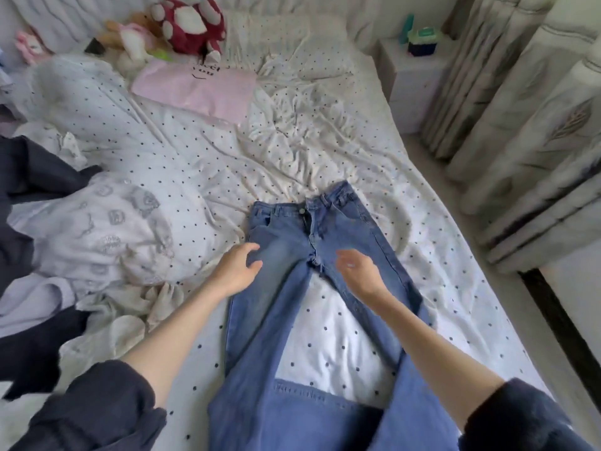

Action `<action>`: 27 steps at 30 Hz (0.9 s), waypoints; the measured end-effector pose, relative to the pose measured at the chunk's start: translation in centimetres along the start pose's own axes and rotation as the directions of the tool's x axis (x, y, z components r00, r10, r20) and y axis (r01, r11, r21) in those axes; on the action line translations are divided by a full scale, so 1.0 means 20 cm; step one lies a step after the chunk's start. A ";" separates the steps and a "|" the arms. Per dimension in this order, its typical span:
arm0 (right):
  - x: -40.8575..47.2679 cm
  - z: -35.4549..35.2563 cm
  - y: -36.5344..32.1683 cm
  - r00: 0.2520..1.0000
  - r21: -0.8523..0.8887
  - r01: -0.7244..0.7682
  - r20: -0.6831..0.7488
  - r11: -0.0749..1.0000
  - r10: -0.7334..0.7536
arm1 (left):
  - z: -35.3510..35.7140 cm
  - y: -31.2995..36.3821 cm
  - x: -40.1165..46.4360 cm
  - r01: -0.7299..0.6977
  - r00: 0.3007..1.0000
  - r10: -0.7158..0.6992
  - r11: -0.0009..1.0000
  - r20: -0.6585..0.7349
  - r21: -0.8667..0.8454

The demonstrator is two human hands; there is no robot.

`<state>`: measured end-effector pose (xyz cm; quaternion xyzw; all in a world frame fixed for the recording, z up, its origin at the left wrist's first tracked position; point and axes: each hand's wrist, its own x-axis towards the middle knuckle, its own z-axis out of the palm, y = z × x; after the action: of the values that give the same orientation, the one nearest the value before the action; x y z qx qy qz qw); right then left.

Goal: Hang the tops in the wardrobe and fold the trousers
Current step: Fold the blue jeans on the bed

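Your jeans (312, 288) lie flat on the bed (422, 255), front side up, with the waistband away from you and the two legs spread apart toward you. The lower ends of the legs reach the near edge of the view. Your left hand (239, 266) is at the outer edge of the left leg, near the hip; the fingers are loosely curled, and I cannot tell if they pinch the cloth. Your right hand (357, 271) is over the right thigh of the jeans, fingers relaxed and a little blurred, holding nothing that I can see. To your left is a pile of clothes (81, 229), white and dark. Farther away lies a pink bag (195, 87) with dark writing, too blurred to read, and plush toys (182, 26) behind it.
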<state>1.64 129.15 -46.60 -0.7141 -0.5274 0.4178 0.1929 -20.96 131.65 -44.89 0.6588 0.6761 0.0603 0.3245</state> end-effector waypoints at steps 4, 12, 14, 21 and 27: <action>-0.23 0.18 0.07 0.997 0.061 -0.038 0.073 0.997 0.034 | 0.19 -0.08 -0.22 0.030 0.993 -0.029 0.999 0.118 -0.013; -0.79 0.51 0.17 0.989 0.361 -0.129 0.116 0.924 0.092 | 0.35 -0.26 -0.76 0.055 0.998 -0.053 0.987 0.018 -0.151; -0.94 0.56 0.20 0.987 0.424 -0.153 0.115 0.893 0.114 | 0.37 -0.29 -0.89 0.096 0.995 -0.097 0.955 0.012 -0.280; -1.40 0.69 0.31 0.970 0.498 -0.241 0.135 0.833 0.201 | 0.28 -0.33 -1.32 -0.003 0.997 -0.007 0.993 -0.083 -0.117; -1.67 0.71 0.36 0.951 0.583 -0.310 0.190 0.751 0.245 | 0.29 -0.27 -1.67 -0.084 0.993 0.114 0.887 -0.040 0.455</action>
<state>-8.56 93.70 -46.76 -0.6623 -0.2628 0.6243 0.3201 -25.30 97.93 -40.14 0.7474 0.6474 -0.0604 0.1364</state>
